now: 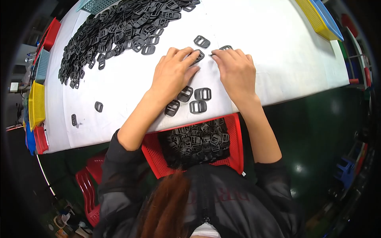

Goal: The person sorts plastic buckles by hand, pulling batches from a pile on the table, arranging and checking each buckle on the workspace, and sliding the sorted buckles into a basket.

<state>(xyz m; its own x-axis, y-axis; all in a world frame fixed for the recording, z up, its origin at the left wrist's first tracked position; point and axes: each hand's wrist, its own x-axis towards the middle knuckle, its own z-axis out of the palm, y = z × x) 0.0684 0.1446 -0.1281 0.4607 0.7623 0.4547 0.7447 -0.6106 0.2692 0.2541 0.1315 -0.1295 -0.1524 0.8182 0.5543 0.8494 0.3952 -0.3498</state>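
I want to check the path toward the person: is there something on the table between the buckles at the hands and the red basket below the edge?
Yes. Four loose buckles lie on the white table between the hands' buckles and the red basket. The left hand and right hand rest on theirs directly.

The only lettering in view stands on the chest of the person's dark jacket [234, 198]: faint reddish capitals, seen upside down from the head camera and too dim to read with certainty. No label, number or brand can be read on the buckles, the baskets or the tabletop.
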